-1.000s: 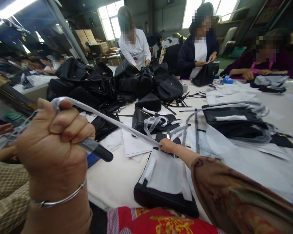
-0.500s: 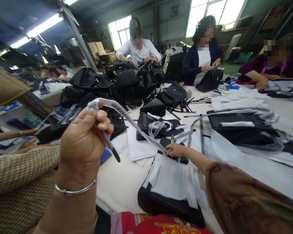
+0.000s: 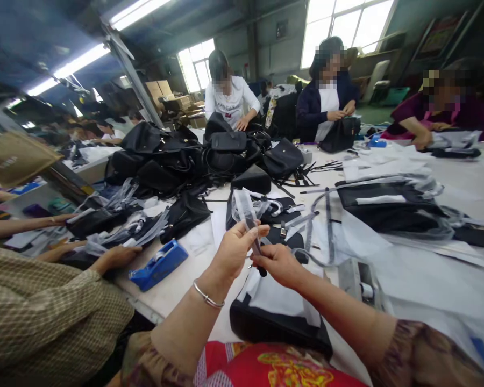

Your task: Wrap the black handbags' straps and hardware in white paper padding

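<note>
My left hand (image 3: 234, 248) and my right hand (image 3: 277, 263) meet above the table, both closed on a black strap in a clear plastic sleeve (image 3: 247, 212). The sleeved end stands up above my left fingers, and the bare black tip shows between the hands. Below them lies a black bag (image 3: 274, 325) with white paper over it, at the table's near edge. A silver bangle sits on my left wrist.
A blue tape dispenser (image 3: 158, 263) lies left of my hands, next to a neighbour's hand (image 3: 116, 257). A pile of black bags (image 3: 177, 156) fills the table's middle. More black bags, straps and white paper (image 3: 387, 204) lie to the right. Three people work at the far side.
My left hand has dropped from high on the left to the middle and now meets my right hand. The long sleeved strap, stretched between them before, is now gathered short.
</note>
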`<state>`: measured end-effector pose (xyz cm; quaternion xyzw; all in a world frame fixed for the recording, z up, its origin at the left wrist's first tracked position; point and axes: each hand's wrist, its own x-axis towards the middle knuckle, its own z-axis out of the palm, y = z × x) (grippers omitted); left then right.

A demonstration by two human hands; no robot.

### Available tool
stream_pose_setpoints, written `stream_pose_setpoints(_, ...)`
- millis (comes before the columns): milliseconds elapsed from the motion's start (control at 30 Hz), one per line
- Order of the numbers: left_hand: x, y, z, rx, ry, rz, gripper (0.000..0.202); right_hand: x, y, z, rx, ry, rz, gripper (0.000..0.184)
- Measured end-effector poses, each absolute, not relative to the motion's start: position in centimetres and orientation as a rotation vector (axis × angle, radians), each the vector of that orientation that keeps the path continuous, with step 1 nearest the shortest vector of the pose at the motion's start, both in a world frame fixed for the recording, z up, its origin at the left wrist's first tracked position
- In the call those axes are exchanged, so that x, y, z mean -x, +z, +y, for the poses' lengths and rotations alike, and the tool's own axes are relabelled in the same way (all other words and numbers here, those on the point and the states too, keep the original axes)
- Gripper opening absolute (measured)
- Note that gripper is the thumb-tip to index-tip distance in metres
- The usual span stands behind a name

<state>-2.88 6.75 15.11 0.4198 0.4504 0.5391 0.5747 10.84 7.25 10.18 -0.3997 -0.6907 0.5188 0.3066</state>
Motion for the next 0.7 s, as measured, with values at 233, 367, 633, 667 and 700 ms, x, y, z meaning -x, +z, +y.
stream_pose_setpoints(233, 5.0, 12.3, 3.0, -1.578, 1.037, 1.517, 0.019, -11.1, 9.0, 5.2, 1.031, 1.183, -1.927, 0.029)
stream_pose_setpoints(367, 5.6, 12.8, 0.9, -1.793, 1.268, 1.596, 0.017, -11.2, 9.0, 2.3, 1.043, 1.132, -1.736, 0.033)
stream_pose_setpoints(633, 2.7, 11.6, -4.6, -1.531, 1.018, 1.188, 0.022, -11.6, 6.6, -0.6, 0.944, 1.98, -1.171, 0.036)
stream_pose_setpoints(667, 2.5, 11.1, -5.0, -1.468, 1.004, 1.195, 0.023, -11.7, 6.7, -0.7, 0.956, 1.869, -1.275, 0.033)
stream_pose_setpoints(700, 2.3, 10.7, -5.3, -1.395, 1.003, 1.213, 0.025, -11.9, 6.9, -0.7, 0.963, 1.757, -1.387, 0.031)
